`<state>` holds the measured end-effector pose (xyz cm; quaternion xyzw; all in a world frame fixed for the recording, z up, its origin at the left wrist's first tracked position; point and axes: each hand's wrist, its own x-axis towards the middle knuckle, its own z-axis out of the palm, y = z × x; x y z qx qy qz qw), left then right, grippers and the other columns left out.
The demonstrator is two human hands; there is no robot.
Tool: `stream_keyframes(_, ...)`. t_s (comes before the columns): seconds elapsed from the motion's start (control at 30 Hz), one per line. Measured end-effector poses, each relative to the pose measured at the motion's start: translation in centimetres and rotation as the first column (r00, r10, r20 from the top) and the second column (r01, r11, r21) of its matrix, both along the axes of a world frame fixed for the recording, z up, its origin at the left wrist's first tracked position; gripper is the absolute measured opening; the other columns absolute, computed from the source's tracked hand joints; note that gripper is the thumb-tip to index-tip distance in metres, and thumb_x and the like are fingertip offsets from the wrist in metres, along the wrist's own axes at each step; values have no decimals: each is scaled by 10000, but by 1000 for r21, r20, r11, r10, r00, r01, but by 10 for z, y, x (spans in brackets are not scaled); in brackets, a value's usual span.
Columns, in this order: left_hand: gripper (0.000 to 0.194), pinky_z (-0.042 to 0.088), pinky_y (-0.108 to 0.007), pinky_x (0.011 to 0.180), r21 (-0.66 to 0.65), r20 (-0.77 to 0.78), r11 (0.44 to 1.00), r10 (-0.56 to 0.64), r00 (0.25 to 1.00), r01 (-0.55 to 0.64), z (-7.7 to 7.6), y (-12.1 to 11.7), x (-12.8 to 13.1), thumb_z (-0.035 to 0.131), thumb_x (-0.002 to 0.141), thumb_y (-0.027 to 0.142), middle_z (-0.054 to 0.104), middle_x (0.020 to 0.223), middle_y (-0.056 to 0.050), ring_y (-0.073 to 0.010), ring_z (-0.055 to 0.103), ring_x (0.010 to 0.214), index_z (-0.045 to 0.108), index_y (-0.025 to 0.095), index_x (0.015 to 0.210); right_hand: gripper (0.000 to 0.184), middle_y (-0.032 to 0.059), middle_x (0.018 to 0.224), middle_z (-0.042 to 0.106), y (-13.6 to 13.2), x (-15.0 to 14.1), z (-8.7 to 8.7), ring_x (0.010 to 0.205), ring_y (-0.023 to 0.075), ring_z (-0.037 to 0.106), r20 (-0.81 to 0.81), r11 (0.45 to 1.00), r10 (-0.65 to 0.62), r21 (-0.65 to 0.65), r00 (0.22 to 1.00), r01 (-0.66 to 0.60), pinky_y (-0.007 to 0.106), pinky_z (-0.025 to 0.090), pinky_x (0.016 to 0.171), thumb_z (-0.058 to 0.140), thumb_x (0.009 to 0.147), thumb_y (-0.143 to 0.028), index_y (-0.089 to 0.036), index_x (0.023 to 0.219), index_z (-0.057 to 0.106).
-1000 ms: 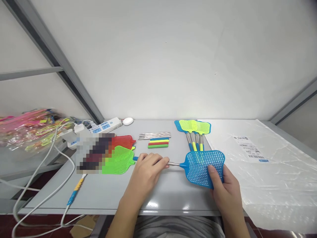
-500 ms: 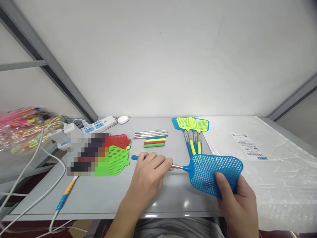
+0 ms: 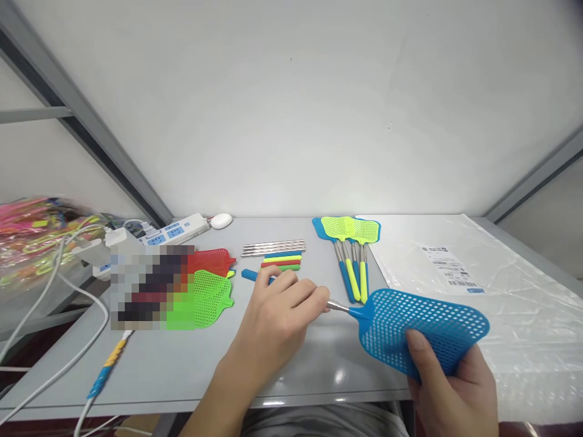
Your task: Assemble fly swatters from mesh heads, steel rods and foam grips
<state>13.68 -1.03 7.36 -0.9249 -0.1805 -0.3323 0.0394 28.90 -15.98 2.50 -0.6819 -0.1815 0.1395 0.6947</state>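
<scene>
On the surface (image 3: 182,376), backed by the wall (image 3: 291,121), a row of rods (image 3: 273,247) is laid mid-rear, with short tubes (image 3: 281,263) directly before it. To the left, loose swatter heads (image 3: 212,297) are placed, one before another, their left part obscured. A power strip (image 3: 177,232) is positioned behind these; a rounded object (image 3: 221,221) is found by its right end. Right of the rods, grouped swatters (image 3: 350,270) are stacked, heads rearward. Farther right, plastic packaging (image 3: 410,243) is spread. Before the grouped swatters, the held swatter (image 3: 396,321) is held crosswise, its shaft in the left grip (image 3: 280,309), its head in the right grip (image 3: 455,388). Bagged goods (image 3: 50,237) are seen far left.
</scene>
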Motion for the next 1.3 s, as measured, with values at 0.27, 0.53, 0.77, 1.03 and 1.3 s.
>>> stream_keyframes(0.27,207,374,-405,876,251,-80,967,-23,997,43,27,2,9,481,897,60,626,712,31,-137,517,697,605,224,912,412,59,885,747,3,3,9,762,217,710,-153,994,-46,95,987,61,281,591,625,770,746,-386,-226,1097,624)
stream_keyframes(0.53,149,369,-425,935,316,-151,944,-54,987,100,30,20,-3,479,943,115,635,752,15,-148,531,741,604,197,944,486,54,912,746,15,0,1,710,220,702,-274,990,108,121,956,-77,283,575,568,770,738,-422,-238,1153,598)
stream_keyframes(0.77,95,345,-363,726,231,83,968,77,994,-94,-5,31,-28,583,922,176,646,733,8,-144,528,672,605,185,1014,374,-19,764,665,34,-8,4,365,50,316,-276,849,498,348,822,-398,308,528,514,659,822,-456,-257,1134,610)
stream_keyframes(1.03,153,302,-303,554,116,69,993,-10,998,2,-24,-4,-15,523,958,258,596,622,5,-143,520,546,633,168,1013,316,-3,690,616,50,-45,-5,536,121,509,-65,886,453,144,889,-441,268,473,546,675,821,-461,-206,1007,693)
stream_keyframes(1.3,263,305,-284,513,-427,-228,902,-34,973,-69,-11,-26,-20,370,1007,275,671,728,-14,-165,579,560,619,215,1068,191,27,890,663,62,-36,-4,834,169,595,-186,838,523,291,832,-462,287,473,779,717,828,-410,-227,880,738)
